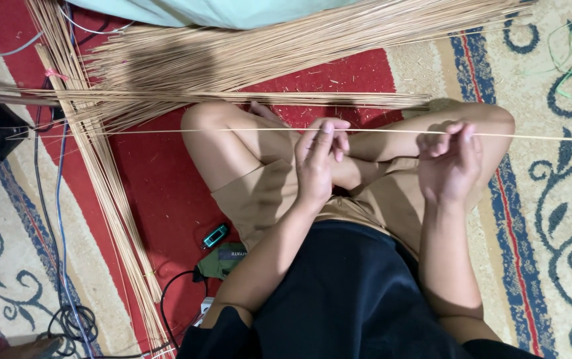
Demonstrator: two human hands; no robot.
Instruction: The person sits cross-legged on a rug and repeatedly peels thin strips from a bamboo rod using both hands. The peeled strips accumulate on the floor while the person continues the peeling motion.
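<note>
Running level across the whole view, a single thin stick [379,131] is pinched by both hands above the person's crossed bare legs [233,149]. The left hand [319,159] closes its fingertips on the stick near the middle of the view, thumb and forefinger pressed together around it and the other fingers curled behind. The right hand [451,159] grips the same stick further along, fingers bunched tight over it just above the knee. The stick passes beyond both hands, its ends reaching out over the carpet on either side. Under the hands lie tan shorts [273,199], and nearer the camera a black shirt [352,299]. Just past the knees a flat bundle of like sticks [266,100] lies crosswise on the red part of the carpet [160,193]. Beyond it a larger sheaf [312,40] fans out at a slant, partly under a pale green cloth [219,10]. Another long bundle [100,173] runs down the carpet at the person's left side. Beside the left thigh sit a small teal device [215,235] and a dark green pouch [223,259], with black and blue cables [60,266] trailing near them. The carpet's cream border with blue scrolls [565,219] fills the right edge.
</note>
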